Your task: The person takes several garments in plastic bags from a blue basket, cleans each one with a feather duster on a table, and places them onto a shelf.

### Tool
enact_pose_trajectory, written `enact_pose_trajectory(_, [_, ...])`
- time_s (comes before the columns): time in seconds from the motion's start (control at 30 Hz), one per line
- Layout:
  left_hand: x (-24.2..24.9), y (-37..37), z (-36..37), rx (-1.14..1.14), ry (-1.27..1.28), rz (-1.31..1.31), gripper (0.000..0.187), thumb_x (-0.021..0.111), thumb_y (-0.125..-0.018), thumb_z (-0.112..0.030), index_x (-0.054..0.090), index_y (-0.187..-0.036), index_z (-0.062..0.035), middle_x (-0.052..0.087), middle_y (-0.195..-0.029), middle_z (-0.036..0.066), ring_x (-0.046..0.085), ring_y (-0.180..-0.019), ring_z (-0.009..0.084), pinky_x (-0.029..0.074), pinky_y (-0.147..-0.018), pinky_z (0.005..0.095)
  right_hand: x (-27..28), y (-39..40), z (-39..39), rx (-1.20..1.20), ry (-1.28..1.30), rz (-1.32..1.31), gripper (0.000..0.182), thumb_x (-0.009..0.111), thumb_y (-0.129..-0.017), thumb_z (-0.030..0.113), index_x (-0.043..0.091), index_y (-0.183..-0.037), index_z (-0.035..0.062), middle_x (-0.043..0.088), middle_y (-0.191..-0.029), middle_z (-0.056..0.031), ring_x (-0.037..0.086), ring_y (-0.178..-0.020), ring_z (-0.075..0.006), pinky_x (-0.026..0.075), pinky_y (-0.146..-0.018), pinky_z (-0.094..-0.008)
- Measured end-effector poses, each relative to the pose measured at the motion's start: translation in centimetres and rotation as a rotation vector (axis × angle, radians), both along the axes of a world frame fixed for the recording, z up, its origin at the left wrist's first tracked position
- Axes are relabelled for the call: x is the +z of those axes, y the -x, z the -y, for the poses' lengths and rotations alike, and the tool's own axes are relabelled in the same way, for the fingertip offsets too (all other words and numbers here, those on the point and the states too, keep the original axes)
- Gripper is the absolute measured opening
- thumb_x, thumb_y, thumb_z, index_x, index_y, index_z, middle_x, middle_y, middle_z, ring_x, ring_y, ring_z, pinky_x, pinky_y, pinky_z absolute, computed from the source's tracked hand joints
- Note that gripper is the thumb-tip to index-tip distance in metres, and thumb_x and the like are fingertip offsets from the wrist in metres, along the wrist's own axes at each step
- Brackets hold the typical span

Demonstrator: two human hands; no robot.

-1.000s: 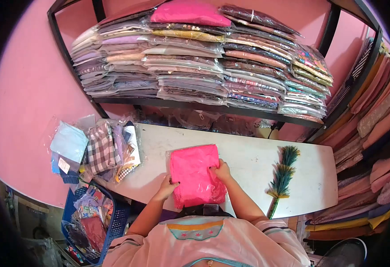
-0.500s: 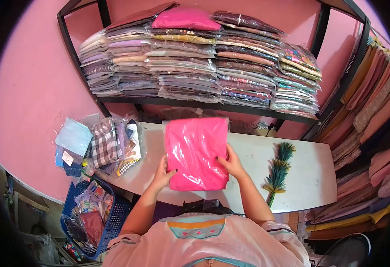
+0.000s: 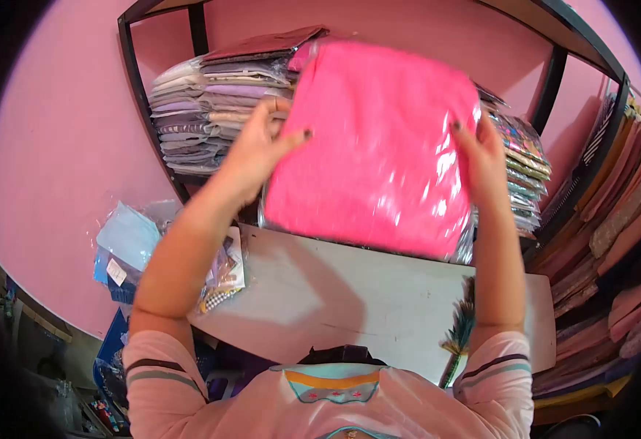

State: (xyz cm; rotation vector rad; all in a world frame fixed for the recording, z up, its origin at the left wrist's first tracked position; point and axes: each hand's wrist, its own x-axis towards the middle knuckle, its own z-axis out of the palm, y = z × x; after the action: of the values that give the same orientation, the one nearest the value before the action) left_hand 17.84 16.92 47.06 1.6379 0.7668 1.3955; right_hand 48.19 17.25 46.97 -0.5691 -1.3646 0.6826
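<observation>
A bright pink folded cloth in a clear plastic bag (image 3: 375, 157) is held up in front of the shelf, well above the table and slightly tilted. My left hand (image 3: 260, 150) grips its left edge, with the thumb on the front face and the fingers behind. On the opposite edge, my right hand (image 3: 484, 157) holds it the same way. The package hides the middle of the shelf behind it. Stacks of bagged folded cloths (image 3: 214, 117) show to its left, and more bagged cloths (image 3: 523, 157) to its right.
A black-framed shelf (image 3: 136, 80) stands behind the white table (image 3: 298, 322). Bagged cloths (image 3: 129, 238) lie on the table's left, above a blue basket (image 3: 108, 362). A feathery green duster (image 3: 458, 333) lies at the right, near hanging fabrics (image 3: 620, 227).
Both hands have raised the pink bagged cloth from above the table up toward the shelf, nearer the camera. It has tilted, and the arms are now more stretched out.
</observation>
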Motion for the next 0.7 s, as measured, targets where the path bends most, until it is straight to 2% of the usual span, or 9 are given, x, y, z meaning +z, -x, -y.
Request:
enact_pose_trajectory(0.23, [15.3,2.4,-14.8,0.185,-0.117,-0.144,0.035,0.061,-0.088,-0.02,0.047,-0.116,-0.0046,0.055,-0.107,0.007,0.056,-0.096,0.0141,0.052,-0.078,0.0287,13.5,1.8,-16.0,-0.046,0.017,0.058,0.029,0.061,-0.083,0.007,0.057,-0.11,-0.0032,0.064,-0.093,-0.0099,0.062,-0.078,-0.0156,0.051,-0.072,-0.0277])
enact_pose_trajectory(0.27, [16.7,6.0,-22.3,0.061,-0.16,-0.179,0.039,0.057,-0.091,-0.027,0.046,-0.121,-0.0052,0.055,-0.11,0.008,0.054,-0.102,0.0148,0.048,-0.086,0.0302,14.7,1.9,-19.4,-0.097,0.062,0.112,0.03,0.062,-0.084,0.012,0.058,-0.109,-0.003,0.065,-0.092,-0.011,0.063,-0.078,-0.0176,0.051,-0.072,-0.0287])
enact_pose_trajectory(0.3, [16.9,4.7,-20.7,0.248,-0.231,-0.346,0.039,0.053,-0.092,-0.03,0.047,-0.122,-0.005,0.055,-0.113,0.008,0.053,-0.105,0.0158,0.044,-0.091,0.0307,15.3,2.0,-22.5,-0.147,0.109,0.166,0.031,0.062,-0.084,0.016,0.059,-0.108,-0.0027,0.066,-0.092,-0.012,0.063,-0.078,-0.0196,0.052,-0.072,-0.0297])
enact_pose_trajectory(0.33, [16.9,3.3,-18.9,0.435,-0.295,-0.513,0.041,0.049,-0.094,-0.033,0.048,-0.123,-0.0048,0.055,-0.116,0.008,0.051,-0.109,0.0169,0.04,-0.097,0.0311,15.5,2.3,-24.6,-0.359,0.162,0.419,0.035,0.063,-0.083,0.022,0.059,-0.109,-0.0018,0.066,-0.094,-0.0132,0.064,-0.081,-0.0214,0.051,-0.074,-0.0306])
enact_pose_trajectory(0.4, [15.3,5.0,-24.5,0.264,-0.57,-0.783,0.049,0.047,-0.091,-0.046,0.058,-0.117,-0.0059,0.056,-0.119,0.008,0.053,-0.108,0.0206,0.039,-0.096,0.0377,15.2,2.7,-27.9,-0.788,0.275,0.931,0.044,0.064,-0.081,0.032,0.06,-0.111,0.0,0.066,-0.098,-0.0156,0.064,-0.086,-0.0249,0.051,-0.077,-0.0324])
enact_pose_trajectory(0.47, [12.8,5.0,-25.8,0.218,-0.767,-1.002,0.049,0.049,-0.089,-0.045,0.056,-0.121,-0.0078,0.05,-0.128,0.018,0.048,-0.117,0.0297,0.035,-0.1,0.0381,14.0,3.2,-28.6,-0.863,-0.077,1.054,0.051,0.065,-0.078,0.04,0.06,-0.115,0.0036,0.065,-0.103,-0.0174,0.063,-0.093,-0.0277,0.05,-0.082,-0.0343])
enact_pose_trajectory(0.5, [11.1,5.0,-25.3,0.337,-0.926,-1.054,0.048,0.05,-0.088,-0.04,0.054,-0.123,-0.0079,0.05,-0.128,0.016,0.046,-0.119,0.0292,0.035,-0.101,0.0388,12.9,3.6,-28.4,-0.89,-0.259,1.112,0.055,0.066,-0.077,0.044,0.06,-0.116,0.0054,0.064,-0.105,-0.0183,0.062,-0.097,-0.0292,0.049,-0.085,-0.0353])
enact_pose_trajectory(0.57, [9.3,5.0,-24.6,0.493,-1.122,-1.128,0.048,0.05,-0.085,-0.029,0.049,-0.128,-0.0083,0.048,-0.13,0.015,0.044,-0.12,0.0295,0.035,-0.102,0.0402,12.6,5.3,-23.6,-0.452,-0.149,1.012,0.055,0.067,-0.076,0.042,0.059,-0.119,0.0083,0.062,-0.109,-0.0192,0.059,-0.103,-0.0315,0.046,-0.089,-0.0374])
enact_pose_trajectory(0.7, [9.2,5.1,-24.0,0.559,-1.189,-1.212,0.057,0.048,-0.076,-0.013,0.044,-0.132,-0.0101,0.045,-0.132,0.015,0.043,-0.119,0.0308,0.036,-0.1,0.0425,11.0,4.7,-19.7,-0.462,-0.354,1.249,0.05,0.067,-0.078,0.033,0.058,-0.12,0.0073,0.062,-0.112,-0.0163,0.058,-0.105,-0.032,0.044,-0.092,-0.0362])
